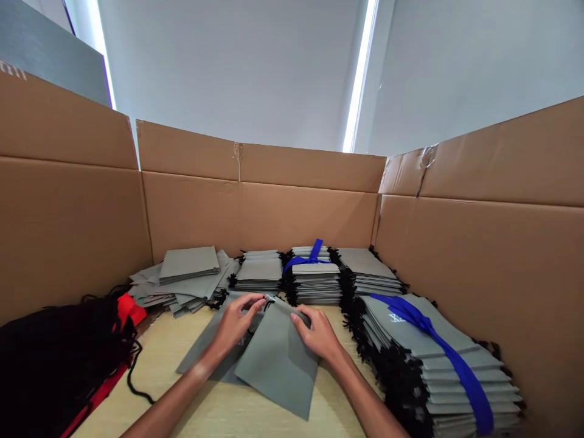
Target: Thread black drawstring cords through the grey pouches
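Observation:
A flat grey fabric drawstring bag (280, 359) hangs tilted between my two hands, its lower edge near the table. My left hand (238, 321) pinches its top left corner, where a bit of black cord (269, 304) and a small shiny piece show; what exactly sits between those fingertips is too small to tell. My right hand (318, 331) grips the upper right edge, thumb on the front face. Under my left hand lies another grey bag (205, 348), partly covered, with some white print.
Blue ribbon (429, 325) ties a tall stack of grey bags with black cord ends at right. More stacks (260, 271) stand along the back. Loose grey pieces (189, 264) are piled back left. Black cords (59, 359) heap over red material at left. Cardboard walls (310, 213) surround the table.

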{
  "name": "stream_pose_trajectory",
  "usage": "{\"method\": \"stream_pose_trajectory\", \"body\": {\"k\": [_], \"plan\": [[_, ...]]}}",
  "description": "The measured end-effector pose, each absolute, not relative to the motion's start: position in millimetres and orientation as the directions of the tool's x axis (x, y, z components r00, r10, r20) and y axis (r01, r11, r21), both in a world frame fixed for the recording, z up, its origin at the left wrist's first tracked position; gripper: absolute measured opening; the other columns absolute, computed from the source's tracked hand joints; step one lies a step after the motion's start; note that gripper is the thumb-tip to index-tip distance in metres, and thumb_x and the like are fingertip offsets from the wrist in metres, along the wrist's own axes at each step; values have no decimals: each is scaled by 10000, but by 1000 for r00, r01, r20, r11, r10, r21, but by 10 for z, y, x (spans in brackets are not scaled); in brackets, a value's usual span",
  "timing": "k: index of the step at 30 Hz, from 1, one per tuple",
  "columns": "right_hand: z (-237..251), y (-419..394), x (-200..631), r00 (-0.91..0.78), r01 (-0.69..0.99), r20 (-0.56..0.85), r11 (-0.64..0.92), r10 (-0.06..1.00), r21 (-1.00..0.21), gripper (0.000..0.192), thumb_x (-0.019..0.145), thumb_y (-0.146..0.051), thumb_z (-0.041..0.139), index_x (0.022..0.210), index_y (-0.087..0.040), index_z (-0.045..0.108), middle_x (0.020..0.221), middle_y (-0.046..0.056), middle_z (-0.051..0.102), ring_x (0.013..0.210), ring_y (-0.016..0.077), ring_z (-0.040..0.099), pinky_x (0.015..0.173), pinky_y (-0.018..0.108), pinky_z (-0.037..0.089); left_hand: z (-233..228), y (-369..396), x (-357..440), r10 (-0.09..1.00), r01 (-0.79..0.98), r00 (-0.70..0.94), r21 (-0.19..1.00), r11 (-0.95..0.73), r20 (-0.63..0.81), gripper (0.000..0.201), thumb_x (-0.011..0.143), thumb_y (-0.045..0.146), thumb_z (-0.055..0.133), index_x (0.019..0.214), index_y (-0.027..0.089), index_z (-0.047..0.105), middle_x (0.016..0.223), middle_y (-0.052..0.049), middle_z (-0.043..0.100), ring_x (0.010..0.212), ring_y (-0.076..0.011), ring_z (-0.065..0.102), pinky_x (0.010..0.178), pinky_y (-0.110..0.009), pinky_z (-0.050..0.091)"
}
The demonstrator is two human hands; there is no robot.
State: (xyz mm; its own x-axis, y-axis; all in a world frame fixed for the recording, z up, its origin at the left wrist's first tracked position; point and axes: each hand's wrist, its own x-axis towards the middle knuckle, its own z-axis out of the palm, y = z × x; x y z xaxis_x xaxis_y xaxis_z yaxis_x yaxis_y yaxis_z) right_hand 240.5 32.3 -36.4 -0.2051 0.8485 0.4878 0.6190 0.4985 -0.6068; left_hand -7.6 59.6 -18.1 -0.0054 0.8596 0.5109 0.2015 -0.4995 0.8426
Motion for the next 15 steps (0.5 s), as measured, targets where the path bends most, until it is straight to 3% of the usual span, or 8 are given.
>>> {"method": "stream_pose_trajectory", "body": {"k": [8,15], "plan": [[-378,335,2410,-220,615,496,514,840,-597,339,1033,-451,563,1052,-215,805,1083,97,841,1016,291,768,900,339,523,-205,594,-93,818,305,58,770,-560,572,421,879,608,710,943,222,868,995,-96,875,910,-298,805,817,-371,648],[-379,334,2422,-216,646,488,499,845,-577,325,1026,-433,589,1077,-222,831,1116,105,847,1040,302,781,920,355,546,-205,592,-91,843,230,57,815,-532,534,456,862,608,745,1050,216,881,1030,-112,873,908,-293,806,851,-389,646]]}}
